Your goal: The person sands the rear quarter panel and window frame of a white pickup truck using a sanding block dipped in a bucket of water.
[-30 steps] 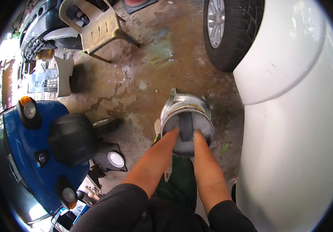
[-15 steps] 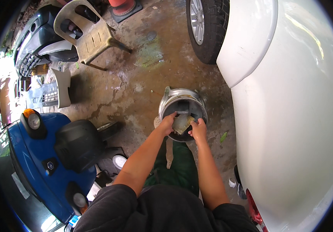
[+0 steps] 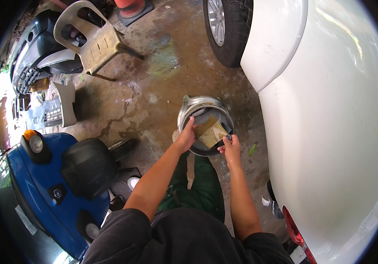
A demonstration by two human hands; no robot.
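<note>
A yellowish-tan, worn rectangular sheet [image 3: 210, 133], resembling a piece of sandpaper, is held tilted over a round bucket [image 3: 197, 104] with a silvery, stained rim. My left hand [image 3: 186, 137] is at the sheet's left edge, thumb raised and the other fingers partly hidden beside and behind it. At the lower right corner, my right hand [image 3: 230, 148] pinches the sheet between thumb and fingers. A paler, whitish patch shows on the sheet near that thumb. Inside the bucket are grey and dark surfaces, partly covered by the sheet.
A white car body [image 3: 325, 119] rises close on my right, with its wheel [image 3: 230, 31] ahead. On the left stands a blue vehicle front [image 3: 48, 176] with a black bumper part [image 3: 85, 163]. A dirty plastic chair [image 3: 94, 48] and an orange cone [image 3: 129, 5] are farther off.
The sheet has been raised and turned, showing more of its tan face. My left thumb has lifted, and my right hand has shifted slightly right and down.
</note>
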